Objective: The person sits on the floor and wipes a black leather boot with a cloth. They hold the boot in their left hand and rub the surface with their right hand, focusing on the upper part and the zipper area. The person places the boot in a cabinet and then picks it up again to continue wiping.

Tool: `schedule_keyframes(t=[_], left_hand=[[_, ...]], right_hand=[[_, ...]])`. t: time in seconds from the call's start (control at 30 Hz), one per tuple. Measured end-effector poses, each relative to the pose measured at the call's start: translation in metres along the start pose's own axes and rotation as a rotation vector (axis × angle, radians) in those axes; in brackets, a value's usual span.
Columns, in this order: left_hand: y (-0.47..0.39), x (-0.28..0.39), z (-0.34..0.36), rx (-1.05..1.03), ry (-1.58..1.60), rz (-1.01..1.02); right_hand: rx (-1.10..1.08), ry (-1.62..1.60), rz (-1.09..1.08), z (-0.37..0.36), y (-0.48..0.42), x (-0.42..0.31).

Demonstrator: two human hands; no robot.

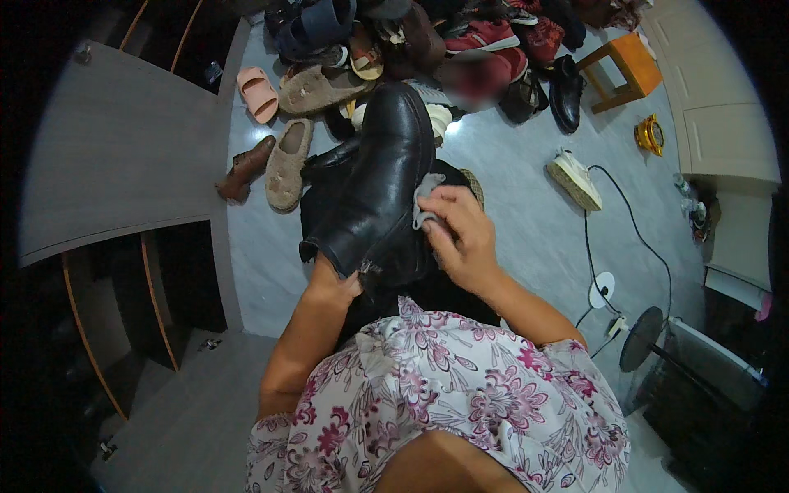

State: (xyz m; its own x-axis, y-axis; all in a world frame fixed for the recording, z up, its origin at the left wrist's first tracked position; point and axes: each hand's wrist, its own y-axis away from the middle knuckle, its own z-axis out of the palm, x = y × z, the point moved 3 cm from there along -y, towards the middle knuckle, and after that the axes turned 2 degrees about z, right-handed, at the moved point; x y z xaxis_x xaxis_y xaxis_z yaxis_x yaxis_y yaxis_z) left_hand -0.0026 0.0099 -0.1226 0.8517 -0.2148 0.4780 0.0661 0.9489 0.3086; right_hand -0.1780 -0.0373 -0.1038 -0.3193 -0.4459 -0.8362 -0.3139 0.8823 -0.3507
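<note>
A black leather ankle boot lies over my lap, its toe pointing away from me. My left hand reaches into the boot's opening, so most of its fingers are hidden inside; the thumb shows at the collar. Between the fingertips of my right hand is a crumpled grey cloth, pressed against the boot's right side near the sole. Part of another black shoe shows behind the boot, to its left.
Many shoes pile up ahead, including red sneakers and fuzzy slippers. At right are a wooden stool, a white sneaker, a gold round object and a black cable. A grey cabinet with open compartments stands left.
</note>
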Motion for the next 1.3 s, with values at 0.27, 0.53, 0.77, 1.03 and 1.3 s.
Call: schedule_keyframes(t=[0.27, 0.53, 0.77, 1.03, 1.3], left_hand=[[-0.002, -0.005, -0.008, 0.057, -0.177, 0.016], [-0.009, -0.012, -0.021, 0.049, -0.128, 0.030], [-0.012, -0.007, -0.014, 0.035, -0.168, 0.052], [-0.016, -0.010, -0.019, 0.024, -0.196, 0.071], [-0.013, -0.008, -0.019, 0.013, -0.270, 0.093]], right_hand=[[0.041, 0.062, 0.007, 0.000, -0.049, 0.005], [0.008, 0.187, -0.006, 0.004, -0.090, 0.009], [0.036, 0.245, -0.011, 0.010, -0.119, 0.018], [0.174, 0.222, -0.174, 0.017, -0.075, 0.016], [-0.057, 0.307, -0.182, 0.027, -0.124, 0.022]])
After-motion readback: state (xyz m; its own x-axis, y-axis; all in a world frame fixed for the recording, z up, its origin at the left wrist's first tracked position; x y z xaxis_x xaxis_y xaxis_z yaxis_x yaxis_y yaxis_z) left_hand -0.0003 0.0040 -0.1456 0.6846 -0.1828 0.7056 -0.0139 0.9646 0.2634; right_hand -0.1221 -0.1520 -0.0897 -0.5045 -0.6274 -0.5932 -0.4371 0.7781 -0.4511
